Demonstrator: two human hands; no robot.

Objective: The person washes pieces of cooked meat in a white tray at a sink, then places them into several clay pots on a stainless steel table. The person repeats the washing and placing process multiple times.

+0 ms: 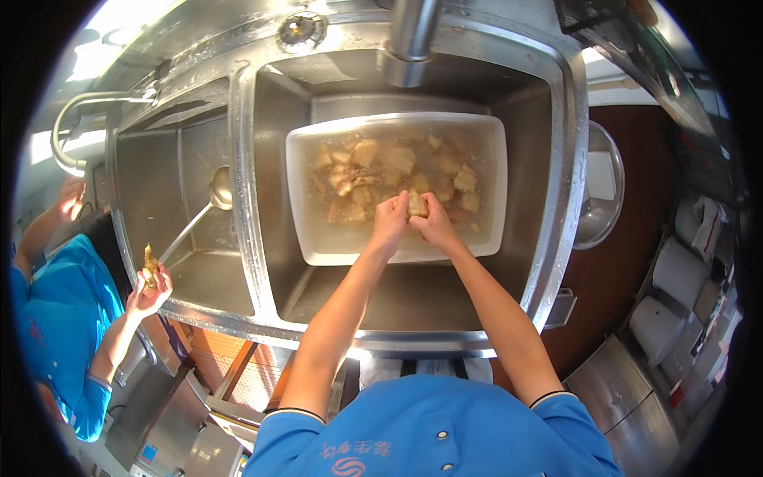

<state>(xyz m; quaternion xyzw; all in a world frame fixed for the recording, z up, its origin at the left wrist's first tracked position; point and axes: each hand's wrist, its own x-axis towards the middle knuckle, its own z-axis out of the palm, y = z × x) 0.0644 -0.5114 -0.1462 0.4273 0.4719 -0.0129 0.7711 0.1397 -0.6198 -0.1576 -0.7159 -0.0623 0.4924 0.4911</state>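
Observation:
My left hand (pixel 390 220) and my right hand (pixel 434 222) meet over the near part of a white rectangular tub (pixel 396 257), and both grip one pale, yellowish food chunk (pixel 418 204) between their fingertips. Cloudy brownish water fills the tub, with several similar chunks (pixel 399 160) lying in it. What food the chunks are I cannot tell. A paler, folded piece (pixel 349 179) sits among them at the left. The tub stands inside the large basin of a stainless steel sink (pixel 405 298).
A steel ladle (pixel 220 188) rests in the smaller left basin. A co-worker's hand (pixel 149 292) holds a yellowish piece at that basin's near left corner. A thick metal pipe (pixel 408 47) overhangs the large basin. A curved faucet (pixel 65 131) is at far left, a metal bowl (pixel 617 208) at right.

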